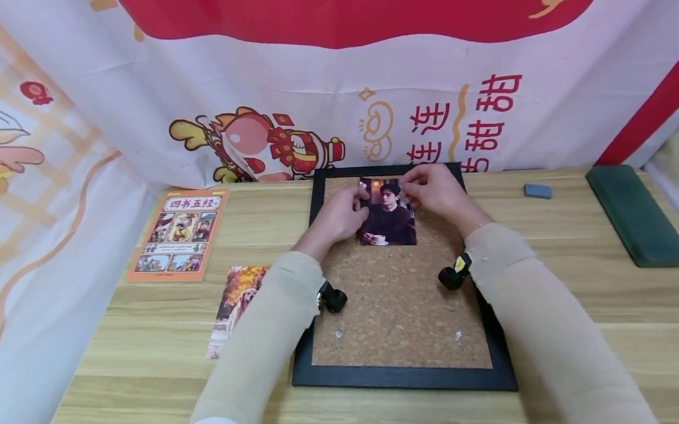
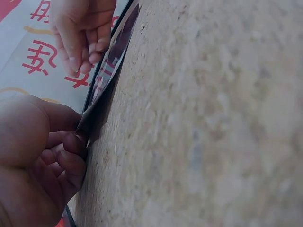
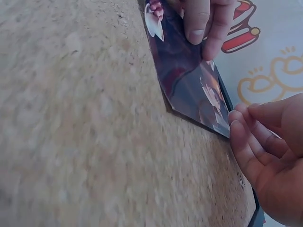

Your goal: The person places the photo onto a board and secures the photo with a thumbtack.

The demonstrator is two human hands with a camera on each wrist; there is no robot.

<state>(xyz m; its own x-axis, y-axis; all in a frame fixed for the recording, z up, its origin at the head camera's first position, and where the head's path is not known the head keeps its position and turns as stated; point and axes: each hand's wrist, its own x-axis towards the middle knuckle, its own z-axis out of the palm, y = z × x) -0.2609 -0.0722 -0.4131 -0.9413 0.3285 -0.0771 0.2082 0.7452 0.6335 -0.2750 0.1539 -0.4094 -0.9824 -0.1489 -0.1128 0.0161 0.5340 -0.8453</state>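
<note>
A photo [image 1: 389, 224] of a person with a cup lies at the top of a cork board [image 1: 398, 301] with a black frame. My left hand [image 1: 340, 215] pinches the photo's left edge between thumb and fingers; the left wrist view shows this hand [image 2: 42, 151] with the edge lifted off the cork. At the top right corner is my right hand [image 1: 437, 193], thumb and fingertips close together. In the right wrist view this hand's [image 3: 272, 146] fingertips are beside the photo's [image 3: 182, 75] corner; whether they grip it or something small is unclear.
Two small clear objects [image 1: 339, 334] [image 1: 458, 336] sit low on the cork. Left of the board lie an orange printed card [image 1: 178, 236] and a dog photo [image 1: 232, 305], partly under my left sleeve. A blue block [image 1: 538, 190] and a green slab [image 1: 639, 216] are at right.
</note>
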